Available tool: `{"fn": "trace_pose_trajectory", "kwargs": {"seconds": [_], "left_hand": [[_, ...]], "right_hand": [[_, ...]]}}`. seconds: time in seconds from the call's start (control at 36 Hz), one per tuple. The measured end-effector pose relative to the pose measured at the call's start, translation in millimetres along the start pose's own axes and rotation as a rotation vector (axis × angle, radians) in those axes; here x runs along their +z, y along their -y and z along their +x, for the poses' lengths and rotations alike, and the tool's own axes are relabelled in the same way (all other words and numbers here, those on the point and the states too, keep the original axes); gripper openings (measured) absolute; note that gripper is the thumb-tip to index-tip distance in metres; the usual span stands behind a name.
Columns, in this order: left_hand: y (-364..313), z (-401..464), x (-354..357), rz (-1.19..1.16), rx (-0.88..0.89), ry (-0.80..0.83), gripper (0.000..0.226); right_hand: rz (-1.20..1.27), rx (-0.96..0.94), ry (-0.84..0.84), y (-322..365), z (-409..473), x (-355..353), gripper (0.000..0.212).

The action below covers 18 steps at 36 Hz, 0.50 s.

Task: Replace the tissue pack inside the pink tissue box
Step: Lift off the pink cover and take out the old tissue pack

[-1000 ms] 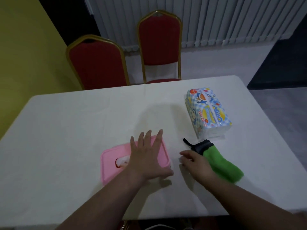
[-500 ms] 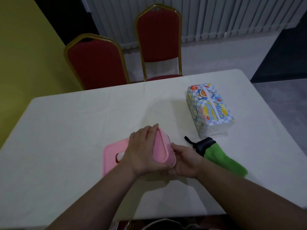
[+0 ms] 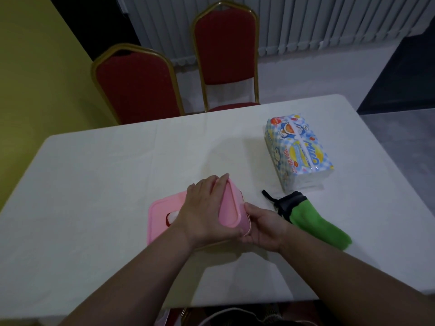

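Premises appear to be a function or meeting room, possibly within a home; dim light prevents certainty. Two banquet-style chairs, the nearer chair and the farther chair, red-upholstered with gold metal frames, stand at the far edge of a white bench. Vertical blinds cover the rear wall. A yellow wall is on the left.

Both forearms are bare to the frame edge, with no sleeve, watch or ring showing.
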State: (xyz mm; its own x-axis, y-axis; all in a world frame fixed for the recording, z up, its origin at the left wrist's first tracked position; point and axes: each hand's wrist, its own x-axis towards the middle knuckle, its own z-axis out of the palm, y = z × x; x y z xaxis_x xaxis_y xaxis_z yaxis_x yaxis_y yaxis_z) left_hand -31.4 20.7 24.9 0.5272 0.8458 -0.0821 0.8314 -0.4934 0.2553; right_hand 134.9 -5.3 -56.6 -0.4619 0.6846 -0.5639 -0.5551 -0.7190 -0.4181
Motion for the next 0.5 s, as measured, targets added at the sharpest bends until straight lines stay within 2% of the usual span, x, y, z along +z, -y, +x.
{"fn": "trace_pose_trajectory", "kwargs": {"seconds": [0.31,0.5], "left_hand": [[0.6,2.5,-1.2,-0.023,0.012,0.014,0.117],[3.9,2.2,-11.9,-0.1,0.011,0.036,0.121]], "right_hand": [[-0.205,-0.102,-0.082,-3.8,4.9,-4.7,0.035],[-0.235,-0.069,-0.08,-1.5,8.1,-12.2,0.037]]}}
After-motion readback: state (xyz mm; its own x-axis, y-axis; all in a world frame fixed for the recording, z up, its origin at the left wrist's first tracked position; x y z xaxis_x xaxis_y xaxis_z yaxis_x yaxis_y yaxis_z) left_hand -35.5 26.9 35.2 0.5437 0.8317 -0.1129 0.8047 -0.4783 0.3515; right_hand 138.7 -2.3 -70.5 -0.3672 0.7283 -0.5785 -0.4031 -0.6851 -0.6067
